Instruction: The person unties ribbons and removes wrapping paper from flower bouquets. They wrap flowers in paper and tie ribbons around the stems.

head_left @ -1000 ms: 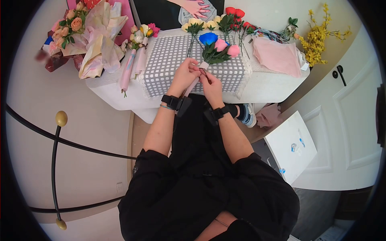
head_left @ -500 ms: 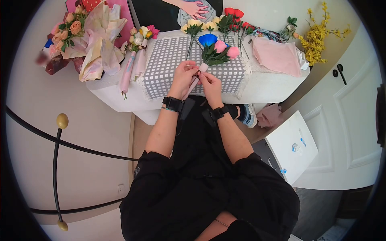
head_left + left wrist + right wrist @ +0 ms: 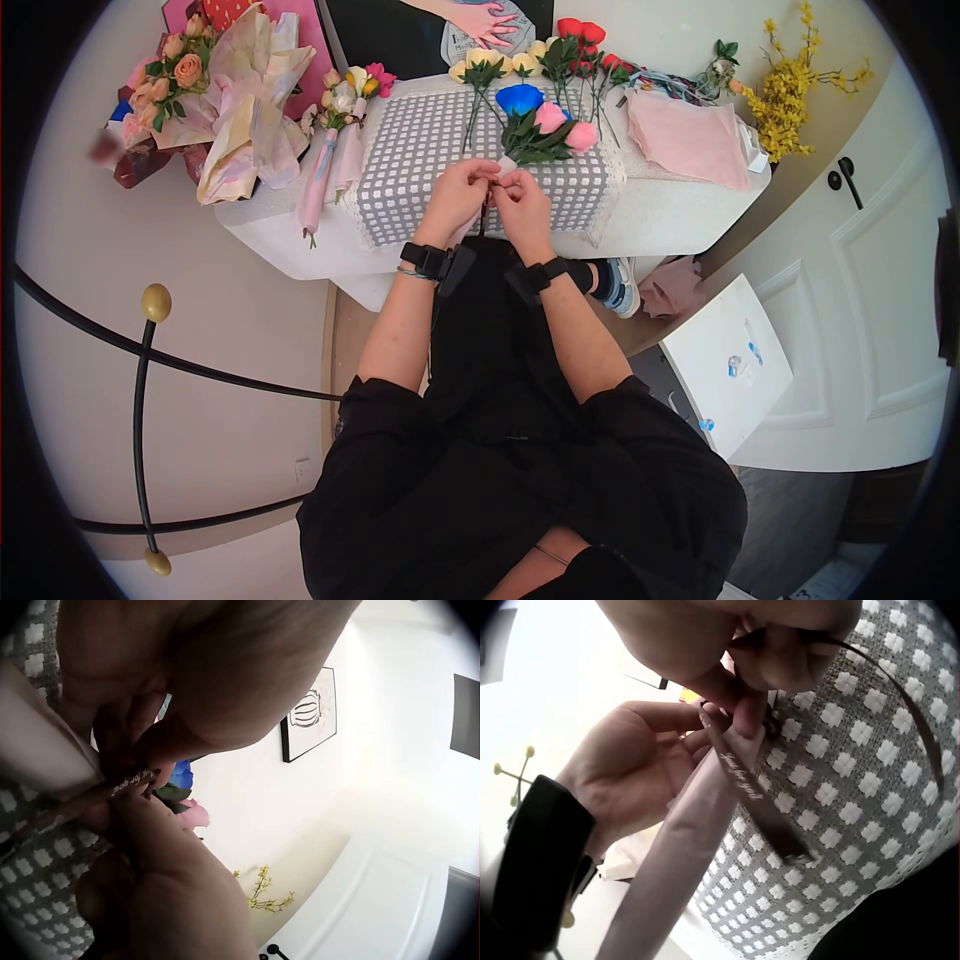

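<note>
A small bouquet with a blue rose (image 3: 520, 99), pink flowers (image 3: 580, 137) and green leaves lies over the checked cloth, pointing away from the body. Its stems are wrapped in pale pink paper (image 3: 682, 847). The left hand (image 3: 460, 200) holds the wrapped stem just below the leaves. Close beside it, the right hand (image 3: 525, 212) pinches a dark brown ribbon (image 3: 757, 799) with pale lettering against the wrap. One ribbon tail crosses the paper, and another curves over the cloth in the right wrist view. Fingers hide where the ribbon meets the stem.
Cream flowers (image 3: 483, 66) and red roses (image 3: 592, 34) lie behind the bouquet. Wrapped bouquets (image 3: 187, 70) and a slim pink bundle (image 3: 318, 185) are at the left. Folded pink material (image 3: 690, 140) and yellow blossoms (image 3: 788, 120) are at the right.
Both hands have shifted slightly and stay close together. A dark ribbon tail now hangs below the fingers, and less of the wrapped stem shows in the head view.
</note>
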`<state>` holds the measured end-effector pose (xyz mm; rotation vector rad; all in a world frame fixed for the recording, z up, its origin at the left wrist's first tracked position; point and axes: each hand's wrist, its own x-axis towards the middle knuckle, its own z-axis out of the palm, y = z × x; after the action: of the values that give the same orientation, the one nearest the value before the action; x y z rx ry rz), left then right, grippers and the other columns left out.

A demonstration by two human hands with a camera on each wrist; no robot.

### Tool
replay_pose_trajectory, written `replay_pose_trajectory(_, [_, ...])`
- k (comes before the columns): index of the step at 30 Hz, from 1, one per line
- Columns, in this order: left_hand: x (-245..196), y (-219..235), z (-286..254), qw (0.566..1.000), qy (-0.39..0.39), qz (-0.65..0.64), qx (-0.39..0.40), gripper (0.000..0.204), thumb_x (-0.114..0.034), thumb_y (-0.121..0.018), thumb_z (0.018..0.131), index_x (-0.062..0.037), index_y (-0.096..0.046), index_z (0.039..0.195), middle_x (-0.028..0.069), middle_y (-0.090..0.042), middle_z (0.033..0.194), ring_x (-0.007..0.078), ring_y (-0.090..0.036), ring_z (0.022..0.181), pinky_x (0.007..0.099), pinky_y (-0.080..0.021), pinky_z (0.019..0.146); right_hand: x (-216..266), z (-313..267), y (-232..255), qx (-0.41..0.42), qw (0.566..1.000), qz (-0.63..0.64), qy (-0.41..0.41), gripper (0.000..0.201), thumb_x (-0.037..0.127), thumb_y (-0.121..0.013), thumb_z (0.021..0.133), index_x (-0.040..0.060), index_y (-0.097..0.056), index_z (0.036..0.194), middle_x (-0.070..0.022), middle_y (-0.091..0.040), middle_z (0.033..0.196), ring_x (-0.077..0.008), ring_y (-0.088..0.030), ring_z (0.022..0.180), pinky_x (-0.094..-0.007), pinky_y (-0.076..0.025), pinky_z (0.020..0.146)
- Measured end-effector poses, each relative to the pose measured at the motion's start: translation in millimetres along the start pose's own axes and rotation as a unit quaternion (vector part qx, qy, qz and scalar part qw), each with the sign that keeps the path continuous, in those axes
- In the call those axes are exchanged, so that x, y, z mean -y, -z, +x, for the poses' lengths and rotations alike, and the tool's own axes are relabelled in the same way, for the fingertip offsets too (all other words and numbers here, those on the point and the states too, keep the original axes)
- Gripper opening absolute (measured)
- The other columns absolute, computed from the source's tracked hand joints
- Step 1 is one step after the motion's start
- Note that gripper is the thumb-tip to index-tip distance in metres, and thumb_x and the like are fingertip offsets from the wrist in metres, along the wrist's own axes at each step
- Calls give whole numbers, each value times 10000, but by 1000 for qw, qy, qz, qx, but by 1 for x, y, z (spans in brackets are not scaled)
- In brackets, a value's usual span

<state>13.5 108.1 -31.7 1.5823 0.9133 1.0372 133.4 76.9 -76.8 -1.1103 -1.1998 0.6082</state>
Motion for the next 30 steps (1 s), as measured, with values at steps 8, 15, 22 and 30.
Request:
replay_pose_trajectory(8, [-4, -5, -12, 988, -66, 121, -64, 227, 24, -511, 853, 43, -623, 1049, 114, -675, 924, 156, -640, 816, 272, -512, 702, 0, -3, -3, -46, 988, -119, 82, 86, 76, -596, 843, 40, -523, 871, -132, -666, 689, -266, -667, 623, -352, -488, 556])
replay_pose_trajectory(15, [-3, -4, -10, 981, -74, 161, -84, 189, -78, -577, 855, 29, -656, 990, 119, -683, 791, 176, -644, 703, 289, -502, 656, -1, -4, -3, -56, 976, -173, 122, 103, 65, -581, 854, 57, -510, 929, -156, -644, 729, -355, -646, 680, -416, -485, 566])
replay_pose_trajectory(22, [-9, -6, -10, 979, -35, 181, -81, 199, -154, -609, 846, 12, -690, 919, 129, -683, 739, 197, -654, 653, 315, -508, 616, 0, -5, -5, -51, 975, -170, 135, 100, 55, -588, 850, 57, -521, 924, -155, -641, 726, -340, -647, 666, -403, -486, 561])
replay_pose_trajectory(30, [10, -7, 2, 982, -31, 153, -110, 166, -118, -614, 862, 38, -665, 889, 93, -664, 721, 116, -608, 632, 268, -478, 576, -3, -10, -9, -35, 993, -28, 107, 86, 42, -558, 868, 31, -500, 930, -128, -622, 728, -252, -639, 647, -373, -485, 562])
